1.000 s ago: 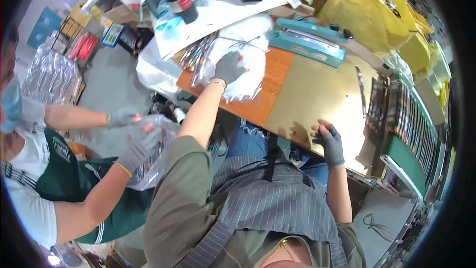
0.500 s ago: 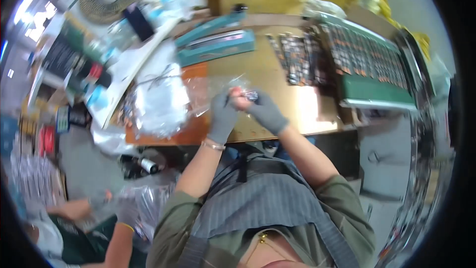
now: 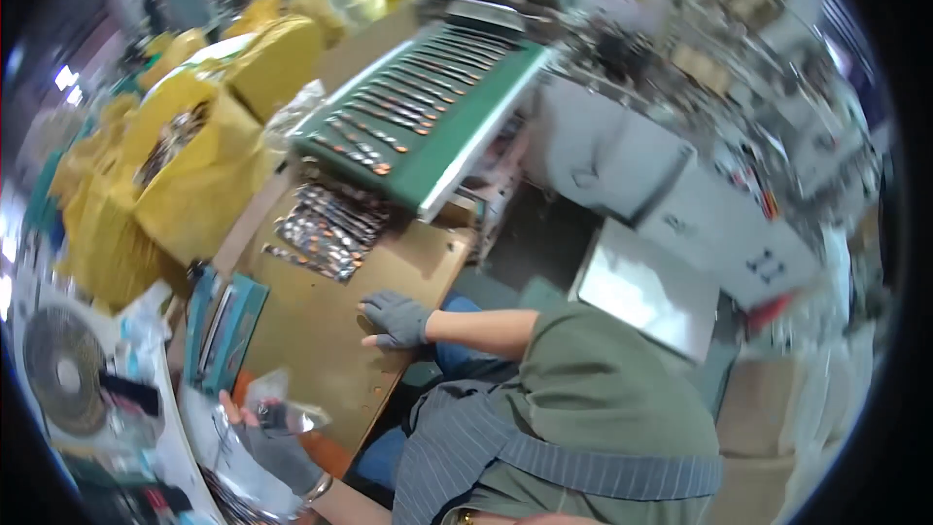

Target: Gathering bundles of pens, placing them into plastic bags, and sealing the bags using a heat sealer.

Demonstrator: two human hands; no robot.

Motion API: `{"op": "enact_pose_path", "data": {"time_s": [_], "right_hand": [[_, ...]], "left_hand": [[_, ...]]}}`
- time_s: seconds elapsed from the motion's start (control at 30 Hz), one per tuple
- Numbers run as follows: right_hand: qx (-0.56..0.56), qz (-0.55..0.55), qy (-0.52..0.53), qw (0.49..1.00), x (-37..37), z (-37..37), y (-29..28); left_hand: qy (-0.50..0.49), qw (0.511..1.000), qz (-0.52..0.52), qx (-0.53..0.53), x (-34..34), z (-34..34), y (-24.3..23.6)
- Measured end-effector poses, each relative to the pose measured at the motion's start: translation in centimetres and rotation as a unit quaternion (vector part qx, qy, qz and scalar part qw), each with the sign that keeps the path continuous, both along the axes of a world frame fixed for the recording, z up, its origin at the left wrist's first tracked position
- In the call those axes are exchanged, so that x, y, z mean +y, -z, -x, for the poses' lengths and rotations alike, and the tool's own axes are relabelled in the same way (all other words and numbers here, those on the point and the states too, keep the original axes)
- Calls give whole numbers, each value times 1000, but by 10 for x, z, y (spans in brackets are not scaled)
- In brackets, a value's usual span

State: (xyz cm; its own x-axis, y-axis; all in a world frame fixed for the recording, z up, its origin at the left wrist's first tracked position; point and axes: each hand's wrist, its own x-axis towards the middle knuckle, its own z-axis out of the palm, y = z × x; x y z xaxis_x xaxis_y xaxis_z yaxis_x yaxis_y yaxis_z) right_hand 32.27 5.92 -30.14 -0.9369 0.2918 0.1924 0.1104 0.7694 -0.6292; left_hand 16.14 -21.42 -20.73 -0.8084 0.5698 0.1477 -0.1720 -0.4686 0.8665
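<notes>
At the lower left, my left hand [image 3: 277, 452], in a grey glove with bare fingertips, pinches a clear plastic bag [image 3: 309, 417]. Something small and dark shows by the fingers, too blurred to name. Just beyond that hand lies a teal bar-shaped device [image 3: 231, 331], probably a bag sealer. My right hand [image 3: 397, 320], gloved the same way, rests palm down near the front edge of the wooden table [image 3: 326, 340], fingers spread and holding nothing. Past it, slim silver, black and orange sticks [image 3: 330, 228] lie in a pile; I cannot tell their kind.
A green conveyor belt [image 3: 437, 170] carries a row of similar sticks behind the pile. Large yellow sacks [image 3: 209, 175] stand at the left, one open with sticks inside. A fan [image 3: 68, 374] and a dark phone [image 3: 129, 394] are far left. White cabinets [image 3: 607, 151] stand right.
The view has swung to the right, toward the conveyor. My hands, together over the table before, are now apart: the right has let go and lies flat, the left keeps the bag.
</notes>
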Motion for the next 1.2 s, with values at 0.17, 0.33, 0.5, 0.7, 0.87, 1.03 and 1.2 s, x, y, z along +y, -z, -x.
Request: {"op": "enact_pose_path", "data": {"time_s": [0.17, 0.33, 0.5, 0.7, 0.87, 1.03, 1.2], "right_hand": [[48, -82, 77, 993, 32, -51, 3], [-3, -316, 185, 930, 102, -117, 23], [-292, -82, 156, 940, 87, -138, -94], [-5, -135, 78, 988, 62, -29, 38], [43, -158, 106, 981, 56, -23, 46], [30, -157, 110, 981, 56, -24, 43], [9, -165, 107, 980, 58, -21, 40]], "left_hand": [[-113, 898, 328, 270, 36, 41, 106], [-195, 608, 593, 491, 74, 11, 116], [-168, 676, 549, 462, 78, 19, 116], [-229, 592, 573, 519, 76, 57, 162], [-197, 627, 585, 475, 82, 52, 145], [-210, 616, 582, 488, 84, 56, 150], [-196, 634, 589, 461, 91, 47, 136]]}}
